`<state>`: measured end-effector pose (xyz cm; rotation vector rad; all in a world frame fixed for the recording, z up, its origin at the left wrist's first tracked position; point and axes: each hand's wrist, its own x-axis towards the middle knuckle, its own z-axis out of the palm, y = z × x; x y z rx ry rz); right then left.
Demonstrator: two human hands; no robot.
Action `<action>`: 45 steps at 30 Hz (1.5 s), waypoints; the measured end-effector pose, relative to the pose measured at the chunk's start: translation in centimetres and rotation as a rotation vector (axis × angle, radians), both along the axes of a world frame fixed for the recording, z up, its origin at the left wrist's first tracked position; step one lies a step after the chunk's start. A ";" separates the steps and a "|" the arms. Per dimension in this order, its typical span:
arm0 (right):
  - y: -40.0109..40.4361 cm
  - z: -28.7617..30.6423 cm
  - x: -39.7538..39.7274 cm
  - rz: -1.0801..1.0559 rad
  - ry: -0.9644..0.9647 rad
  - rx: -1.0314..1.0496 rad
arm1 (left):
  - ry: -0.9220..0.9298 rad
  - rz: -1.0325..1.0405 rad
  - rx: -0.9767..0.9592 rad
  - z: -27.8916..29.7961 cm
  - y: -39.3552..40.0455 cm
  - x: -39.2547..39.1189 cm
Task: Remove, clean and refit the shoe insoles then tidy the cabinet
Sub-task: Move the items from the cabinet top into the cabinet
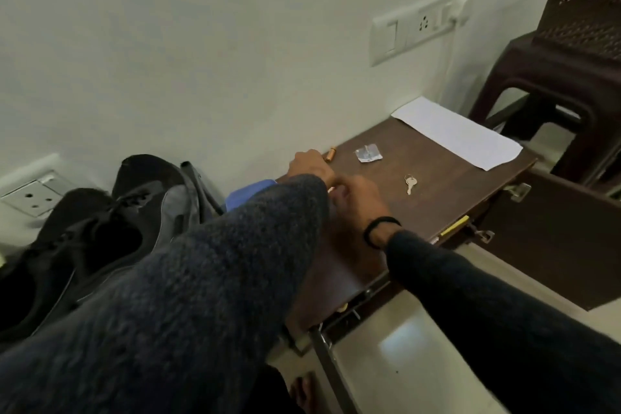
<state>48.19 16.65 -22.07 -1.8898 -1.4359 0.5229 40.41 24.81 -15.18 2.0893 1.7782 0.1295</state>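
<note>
Black lace-up shoes [94, 239] beside cabinet [447, 171], both hands' fingers' grip indiscernible

The brown cabinet top [447, 161] carries a key [410, 183], paper sheet [457, 133] and crumpled wrapper [368, 153].

The left sleeve [188, 279] hides what the hands [336, 185] hold.

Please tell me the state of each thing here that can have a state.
Cabinet door: swung open.
Key: lying flat on the cabinet top, untouched.
Black shoe: laces loose.
Wall plug: plugged in.
Left hand: fingers curled, contents hidden.
Right hand: grip unclear.
</note>
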 end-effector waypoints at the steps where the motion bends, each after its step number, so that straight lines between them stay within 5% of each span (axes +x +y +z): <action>1: 1.2 -0.2 -1.0 0.046 -0.016 -0.051 | 0.013 0.018 -0.008 -0.3 0.9 -0.1; 6: 4.1 -1.8 -2.6 0.096 -0.116 -0.280 | 0.025 0.080 -0.020 -3.0 3.6 -1.2; 15: 4.1 -2.9 -1.7 -0.045 -0.223 -0.172 | -0.130 0.179 -0.141 -4.6 4.5 -1.3; 25: -0.6 -1.7 0.3 -0.338 0.212 -0.016 | -0.237 0.167 -0.084 -3.1 1.1 -1.4; 33: -10.3 0.7 5.1 -0.378 0.660 -0.024 | -0.884 0.102 -0.483 -2.8 -10.7 -0.1; 41: -21.6 -1.9 10.1 -0.353 0.937 -0.027 | -0.831 -0.048 -0.780 -7.8 -23.9 2.6; 45: -26.2 -7.0 12.1 -0.428 0.966 -0.095 | -0.739 0.074 -0.959 -12.4 -27.9 4.5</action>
